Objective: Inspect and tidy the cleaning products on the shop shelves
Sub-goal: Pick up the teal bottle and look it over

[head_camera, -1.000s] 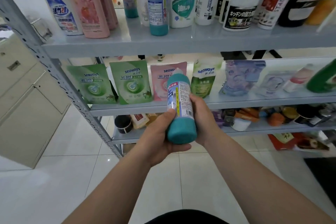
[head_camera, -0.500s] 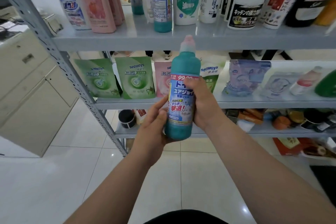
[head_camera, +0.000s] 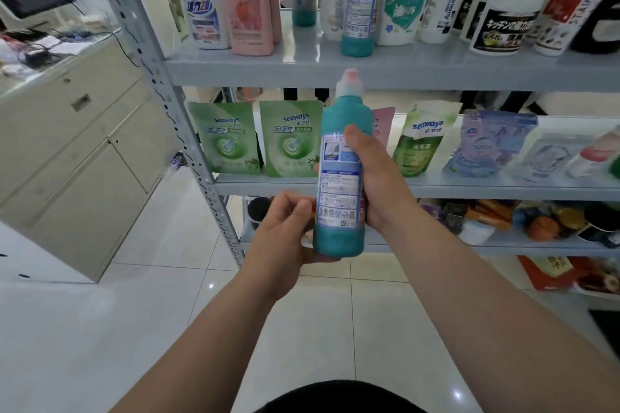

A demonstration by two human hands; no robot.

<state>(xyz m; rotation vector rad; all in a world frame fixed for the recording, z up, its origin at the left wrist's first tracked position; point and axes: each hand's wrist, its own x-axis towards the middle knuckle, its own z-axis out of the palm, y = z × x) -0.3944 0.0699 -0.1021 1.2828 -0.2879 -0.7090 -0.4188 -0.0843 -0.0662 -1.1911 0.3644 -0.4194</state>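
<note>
I hold a teal bottle (head_camera: 342, 178) with a pale pink cap upright in front of the shelves, its back label with small print facing me. My right hand (head_camera: 375, 184) grips its right side, thumb across the label's top. My left hand (head_camera: 285, 228) holds the bottle's lower left, fingers curled under its base. A matching teal bottle (head_camera: 360, 0) stands on the top shelf (head_camera: 302, 67) among white spray bottles (head_camera: 503, 10) and a pink bottle (head_camera: 248, 3).
Green refill pouches (head_camera: 224, 137) and other pouches stand on the middle shelf (head_camera: 469, 189). Small jars and tins crowd the lower shelf (head_camera: 520, 245). A beige cabinet (head_camera: 77, 151) stands left of the perforated shelf post (head_camera: 174, 104). White tiled floor lies below.
The bottle went from tilted cap-away to upright, then turned about its axis so the back label now faces me. My view has shifted right and closer to the shelves.
</note>
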